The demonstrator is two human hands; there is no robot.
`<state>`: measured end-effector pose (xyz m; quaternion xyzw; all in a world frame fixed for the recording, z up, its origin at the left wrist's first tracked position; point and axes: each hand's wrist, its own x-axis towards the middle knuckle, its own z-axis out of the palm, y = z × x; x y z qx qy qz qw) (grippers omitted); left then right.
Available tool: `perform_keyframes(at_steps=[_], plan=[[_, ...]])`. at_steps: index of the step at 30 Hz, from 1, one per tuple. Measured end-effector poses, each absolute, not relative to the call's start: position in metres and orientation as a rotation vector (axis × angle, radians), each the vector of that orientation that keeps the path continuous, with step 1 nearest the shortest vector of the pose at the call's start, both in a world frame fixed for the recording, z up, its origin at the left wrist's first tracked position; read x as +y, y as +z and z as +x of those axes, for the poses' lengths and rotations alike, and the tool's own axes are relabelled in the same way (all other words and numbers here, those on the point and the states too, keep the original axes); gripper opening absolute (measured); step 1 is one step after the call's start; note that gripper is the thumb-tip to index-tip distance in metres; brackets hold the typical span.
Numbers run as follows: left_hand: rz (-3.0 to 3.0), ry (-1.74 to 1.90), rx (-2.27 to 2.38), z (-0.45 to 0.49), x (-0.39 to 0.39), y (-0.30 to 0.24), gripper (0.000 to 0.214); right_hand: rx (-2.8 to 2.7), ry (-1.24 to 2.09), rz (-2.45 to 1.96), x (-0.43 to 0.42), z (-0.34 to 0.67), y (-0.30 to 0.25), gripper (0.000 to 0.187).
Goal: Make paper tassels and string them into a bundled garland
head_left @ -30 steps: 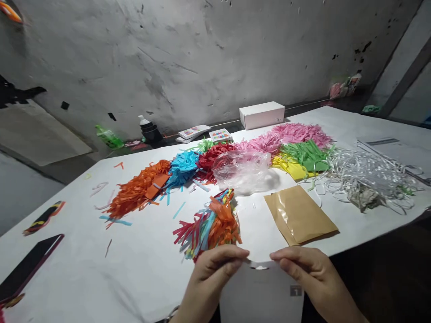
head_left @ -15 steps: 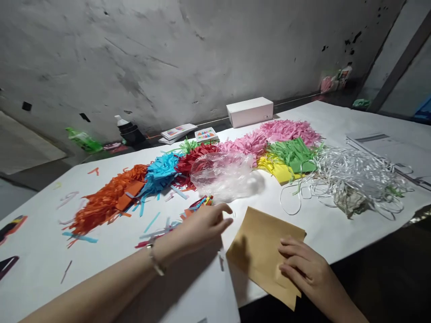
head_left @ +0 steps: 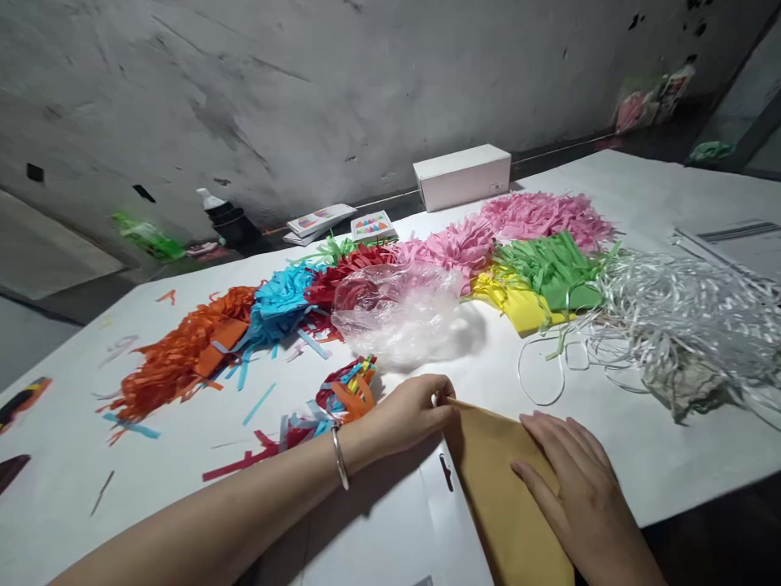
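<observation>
A piece of brown kraft paper [head_left: 494, 488] lies at the front of the table, its lower end cut off by the picture's edge. My left hand [head_left: 412, 415] pinches its upper left corner between thumb and fingers. On its right side rests my right hand [head_left: 573, 480], fingers stretched along the edge and thumb apart on the surface. Under my left forearm is a white packet or card [head_left: 421, 513] with a slot near its edge, and the paper borders it. A small bundle of mixed coloured paper strips [head_left: 347, 391] lies just behind my left wrist.
Fringed tissue paper lies in a row: orange [head_left: 183, 350], blue [head_left: 281, 301], red [head_left: 351, 273], pink [head_left: 549, 218], yellow [head_left: 509, 297] and green [head_left: 558, 268]. A clear plastic bag [head_left: 408, 317] sits mid-table. White string [head_left: 689, 309] is heaped right. A white box [head_left: 464, 179] stands by the wall.
My left hand has come right and closed on the corner of the brown kraft paper. The paper sits closer to the white packet. My right hand has shifted along the paper's right edge.
</observation>
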<state>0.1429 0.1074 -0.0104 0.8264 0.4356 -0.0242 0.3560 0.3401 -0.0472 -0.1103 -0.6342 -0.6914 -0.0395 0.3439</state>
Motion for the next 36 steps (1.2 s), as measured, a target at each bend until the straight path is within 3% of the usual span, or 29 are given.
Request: perform_keyframes(at_steps=[4, 12, 28, 36], plan=[[2.03, -0.081, 1.025, 0.14, 0.107, -0.015, 0.017, -1.822, 0.085, -1.608, -0.027, 0.331, -0.097, 0.016], [1.878, -0.07, 0.964, 0.141, 0.107, -0.015, 0.025, -1.691, 0.535, -1.475, -0.003, 0.314, -0.079, 0.014], [1.879, -0.076, 0.915, 0.144, 0.102, -0.011, 0.027, -1.867, -0.048, -1.21, -0.004, 0.313, -0.069, 0.014], [1.829, -0.012, 0.912, 0.144, 0.104, -0.016, 0.026, -1.881, -0.07, -1.257, -0.006, 0.311, -0.073, 0.01]])
